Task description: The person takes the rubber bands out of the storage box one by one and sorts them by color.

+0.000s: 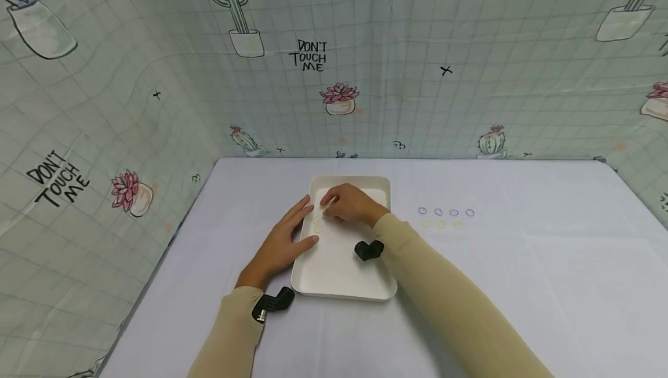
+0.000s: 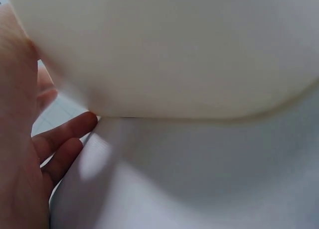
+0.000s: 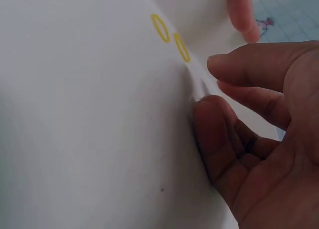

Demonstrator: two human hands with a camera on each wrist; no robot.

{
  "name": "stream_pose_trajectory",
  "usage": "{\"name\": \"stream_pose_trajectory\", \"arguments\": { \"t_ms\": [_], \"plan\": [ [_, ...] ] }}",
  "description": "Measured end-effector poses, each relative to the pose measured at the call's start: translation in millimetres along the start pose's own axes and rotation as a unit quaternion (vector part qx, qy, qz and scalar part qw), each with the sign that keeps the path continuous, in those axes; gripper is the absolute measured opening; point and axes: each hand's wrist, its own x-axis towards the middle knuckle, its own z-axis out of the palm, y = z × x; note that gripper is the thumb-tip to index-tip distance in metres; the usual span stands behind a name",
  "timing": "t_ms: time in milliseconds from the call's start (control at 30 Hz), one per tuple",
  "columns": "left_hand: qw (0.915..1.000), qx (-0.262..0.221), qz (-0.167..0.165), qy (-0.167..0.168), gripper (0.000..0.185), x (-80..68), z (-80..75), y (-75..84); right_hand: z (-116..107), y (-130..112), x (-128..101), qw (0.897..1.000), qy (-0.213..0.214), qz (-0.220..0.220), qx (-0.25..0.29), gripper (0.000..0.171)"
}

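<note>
Fingers [image 3: 219,134] of right hand [image 1: 351,204] curled, tips together, over white rectangular plastic tray [image 1: 334,273] beside two small yellow rings [image 3: 171,37]; left hand [image 1: 282,244], fingers straight, flat against tray's left rim.

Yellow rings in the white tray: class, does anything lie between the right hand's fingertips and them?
Nothing visible does. The right hand hovers over the white tray, its fingertips just short of the two yellow rings, with only bare tray floor between.

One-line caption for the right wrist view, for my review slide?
Right hand with curled fingers over the white tray, beside two yellow rings lying in it.
</note>
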Motion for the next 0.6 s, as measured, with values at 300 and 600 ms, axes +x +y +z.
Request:
{"name": "stream_pose_trajectory", "arguments": {
  "t_ms": [300,600],
  "plan": [
    [0.9999,0.002,0.015,0.002,0.071,5.2,-8.2,1.4,4.1,-4.8,9.7,0.993,0.002,-0.067,-0.094,0.022],
    [0.9999,-0.012,0.0,-0.002,0.069,2.2,-1.1,2.1,14.3,-4.6,5.0,0.982,0.014,-0.082,-0.167,0.016]
  ]
}}
